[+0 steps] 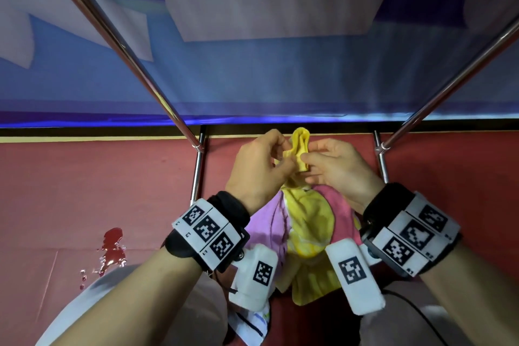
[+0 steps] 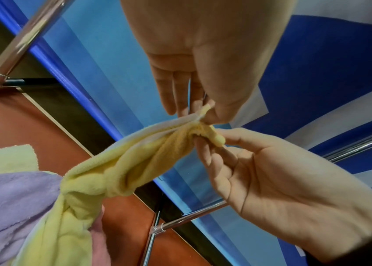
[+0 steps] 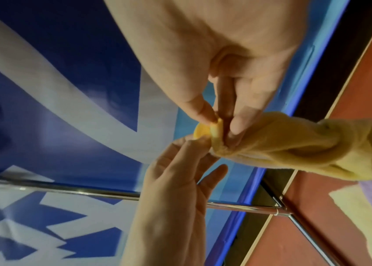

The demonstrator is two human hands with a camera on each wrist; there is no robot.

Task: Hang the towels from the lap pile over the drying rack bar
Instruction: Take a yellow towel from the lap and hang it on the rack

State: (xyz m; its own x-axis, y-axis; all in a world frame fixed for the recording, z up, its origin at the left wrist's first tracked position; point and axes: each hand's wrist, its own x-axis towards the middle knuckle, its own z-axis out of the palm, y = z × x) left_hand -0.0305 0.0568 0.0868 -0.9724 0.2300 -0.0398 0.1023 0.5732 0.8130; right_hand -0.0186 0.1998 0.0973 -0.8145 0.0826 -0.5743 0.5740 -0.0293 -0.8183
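Observation:
A yellow towel (image 1: 307,226) rises from the lap pile, twisted into a rope with a knot-like bunch (image 2: 85,189). Its top end (image 1: 300,140) is held up between both hands, just below the blue banner's lower edge. My left hand (image 1: 286,153) pinches one side of that end between thumb and fingers (image 2: 199,113). My right hand (image 1: 309,154) pinches the other side (image 3: 221,122). A purple towel (image 1: 266,222) and a pink towel (image 1: 341,205) lie under it on the lap. Chrome rack bars slant up at left (image 1: 112,36) and right (image 1: 463,64), well above the hands.
Two chrome rack uprights (image 1: 198,174) (image 1: 382,163) stand just behind the hands. A blue and white banner (image 1: 252,78) hangs behind the rack. The floor is red, with a darker red splash (image 1: 112,247) at the left. A white cloth (image 1: 250,323) lies low on the lap.

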